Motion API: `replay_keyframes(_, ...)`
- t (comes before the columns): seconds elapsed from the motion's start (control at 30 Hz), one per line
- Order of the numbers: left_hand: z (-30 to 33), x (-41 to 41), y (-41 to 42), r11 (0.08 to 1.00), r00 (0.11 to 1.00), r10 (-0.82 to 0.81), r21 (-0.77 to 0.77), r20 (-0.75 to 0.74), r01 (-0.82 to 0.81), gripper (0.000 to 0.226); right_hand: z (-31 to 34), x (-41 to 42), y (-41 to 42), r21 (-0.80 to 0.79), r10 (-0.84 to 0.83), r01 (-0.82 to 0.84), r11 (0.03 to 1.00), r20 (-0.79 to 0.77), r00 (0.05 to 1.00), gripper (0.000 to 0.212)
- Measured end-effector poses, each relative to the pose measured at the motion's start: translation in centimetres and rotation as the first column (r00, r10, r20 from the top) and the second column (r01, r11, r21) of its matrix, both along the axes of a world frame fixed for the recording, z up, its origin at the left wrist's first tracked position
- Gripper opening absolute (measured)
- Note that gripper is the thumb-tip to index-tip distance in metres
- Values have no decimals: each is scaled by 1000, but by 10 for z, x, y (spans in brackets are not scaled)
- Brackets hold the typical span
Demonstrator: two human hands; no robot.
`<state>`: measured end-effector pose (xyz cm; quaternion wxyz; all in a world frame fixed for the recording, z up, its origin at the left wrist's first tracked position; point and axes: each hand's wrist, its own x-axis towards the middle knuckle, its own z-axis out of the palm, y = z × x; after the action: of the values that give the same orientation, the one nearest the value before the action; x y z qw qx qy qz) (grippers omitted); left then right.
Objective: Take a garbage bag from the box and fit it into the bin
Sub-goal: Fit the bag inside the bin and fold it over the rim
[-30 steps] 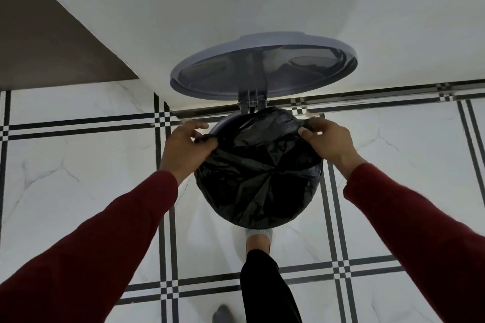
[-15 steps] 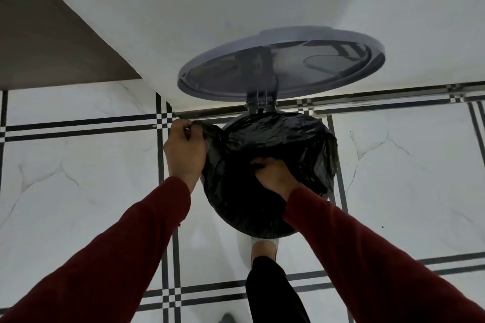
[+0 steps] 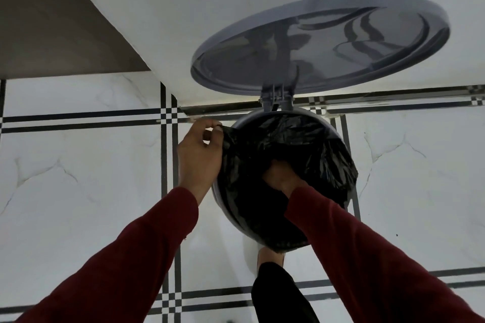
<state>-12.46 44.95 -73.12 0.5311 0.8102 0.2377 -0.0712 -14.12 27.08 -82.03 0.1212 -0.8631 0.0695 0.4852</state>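
Over bin, head view: black garbage bag draped across mouth, thin, light, limp, likely slippery. Best held at hem. Left hand pinches hem at left rim; right hand pushes inside, fingers hidden, grip unclear. Lid up against white wall; marble-look tile floor, black grid lines.

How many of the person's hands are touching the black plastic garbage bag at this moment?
2. The left hand pinches the black plastic garbage bag at the bin's left rim; the right hand reaches down inside it, fingers hidden.
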Motion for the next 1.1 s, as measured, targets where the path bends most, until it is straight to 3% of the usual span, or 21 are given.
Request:
replay_keyframes(0.1, 5, -1, -2, 998, 998, 52, -28, -21, -52, 17, 25, -4, -9, 68, -131, 125, 990, 101, 986, 35)
replay_keyframes(0.2, 14, 3, -7, 993, 992, 106, -50, -66, -109, 15, 68, -21, -23, 237, -137, 81, 968, 234, 962, 37)
replay_keyframes(0.27, 20, 7, -9, 981, 981, 148, -110, -124, -162, 14, 97, -29, -40, 217, -110, -20, 976, 570, 814, 33)
replay_keyframes(0.33, 24, 11, -10, 975, 973, 172, -117, -155, -191, 16, 119, -32, -59, 97, -43, -74, 993, 847, 529, 28)
replay_keyframes(0.37, 26, 12, -10, 979, 974, 170, -90, -150, -185, 16, 126, -29, -68, 24, 14, -78, 997, 890, 455, 28)
replay_keyframes(0.4, 27, 13, -10, 982, 977, 166, -72, -137, -177, 16, 129, -25, -77, -54, 80, -71, 996, 890, 449, 29)
replay_keyframes(0.5, 31, 13, -8, 988, 993, 94, -114, -74, -102, 30, 121, -7, -98, -77, 95, -55, 996, 794, 600, 30)
replay_keyframes(0.6, 35, 14, 0, 993, 999, -8, -121, -47, 3, 32, 115, 9, -116, 181, -112, -54, 982, 787, 607, 32)
replay_keyframes(0.67, 36, 15, 6, 986, 996, -48, -162, -81, 34, 35, 114, 19, -125, 365, -322, 50, 930, 740, 591, 33)
replay_keyframes(0.73, 38, 16, 13, 973, 988, -59, -229, -145, 25, 40, 113, 29, -129, 580, -619, 297, 758, 499, 607, 33)
replay_keyframes(0.8, 38, 16, 17, 959, 980, -93, -279, -177, 41, 36, 111, 40, -133, 684, -769, 451, 573, 258, 585, 34)
replay_keyframes(0.93, 33, 24, 17, 966, 978, -167, -221, -122, 137, 31, 108, 64, -137, 689, -833, 565, 454, 104, 543, 36)
replay_keyframes(1.1, 19, 40, 7, 977, 984, -21, -213, -178, -18, 17, 99, 74, -146, 656, -868, 670, 348, -46, 495, 34)
